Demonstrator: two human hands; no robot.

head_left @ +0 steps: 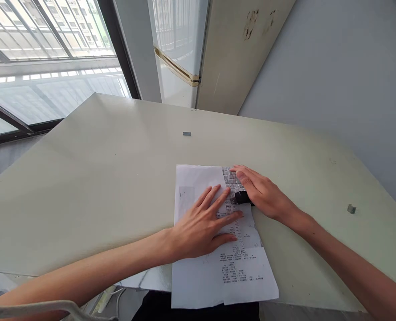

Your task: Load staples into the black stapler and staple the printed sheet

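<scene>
A white sheet of printed paper [198,285] lies on the pale table [124,178], its near end reaching past the front edge. My left hand [204,223] rests flat on its middle with the fingers spread. At the paper's upper right is my right hand [259,189], palm down over a black stapler [242,197], whose front end shows over the print. Rows of what look like staples [231,178] run along the paper's top right part, partly under my right fingers.
A short grey staple strip [186,133] lies farther back on the table, and a small grey piece [351,208] lies at the right. A fridge [177,58] and a wall stand behind, windows at the left.
</scene>
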